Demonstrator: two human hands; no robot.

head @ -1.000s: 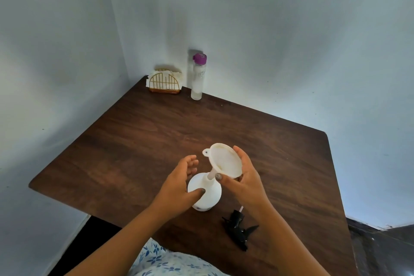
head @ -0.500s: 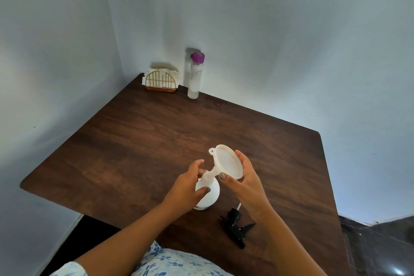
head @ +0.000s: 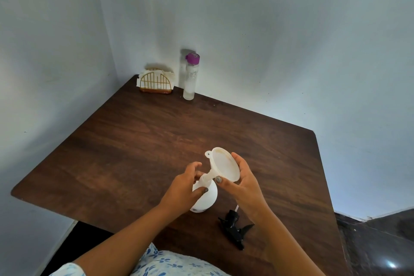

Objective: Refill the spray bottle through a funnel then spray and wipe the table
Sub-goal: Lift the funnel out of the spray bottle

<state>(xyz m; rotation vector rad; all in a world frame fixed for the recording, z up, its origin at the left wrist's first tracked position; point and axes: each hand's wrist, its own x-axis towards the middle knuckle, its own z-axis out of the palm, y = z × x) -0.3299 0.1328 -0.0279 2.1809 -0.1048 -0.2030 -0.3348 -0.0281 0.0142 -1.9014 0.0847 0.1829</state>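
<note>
White plastic funnel (head: 224,167) - wide-mouthed, with a small tab on its rim - stays tilted as it was a second ago, spout down at the neck of the round white spray bottle (head: 207,201). Whether the spout sits inside the mouth is hard to tell, since fingers hide it.

The left hand (head: 182,188), whose fingers were spread loosely a second ago, now curls round that neck. The right hand (head: 244,186) pinches the funnel's bowl.

The spray bottle stands on the dark wood-grain counter (head: 125,141), near its front edge. A black trigger head (head: 233,226) lies near it. At the far corner a gold wire holder (head: 156,84) holds white napkins, just beside a clear purple-capped bottle (head: 190,78).
</note>
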